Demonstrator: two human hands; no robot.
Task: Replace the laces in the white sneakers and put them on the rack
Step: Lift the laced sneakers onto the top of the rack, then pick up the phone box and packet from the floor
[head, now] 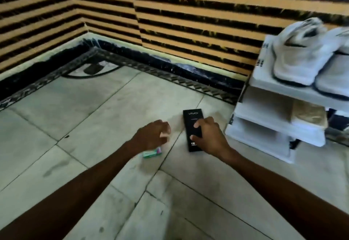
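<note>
From my feed, both hands are low over the tiled floor (90, 118). The right hand (207, 137) is clamped on a black box (191, 118) lying flat on the tiles. Its fingers are curled over the box's near half, with a fingertip and the thumb tip pressed on the lid. The remaining fingers are hidden past the box's outer edge. The lid is on, so I cannot see what the box holds.

The left hand (153, 135) is just beside the right one, apart from the box, with its fingers loosely bent and nothing in them. A small green packet (151, 153) lies on the floor right under that wrist, closed as far as I can tell through the blur.

The white sneakers (300, 54) are well beyond the right hand, up and to its outer side. They sit side by side on the top shelf of a white rack (264, 126), toes pointing toward me. Motion blur hides their laces, so I cannot tell how they are threaded. The shelf below them holds a tan block (307, 116) pushed toward the back. The rack's nearest corner stands close to the right hand, not touching it. A wall (188, 22) striped in orange and black runs behind everything.
</note>
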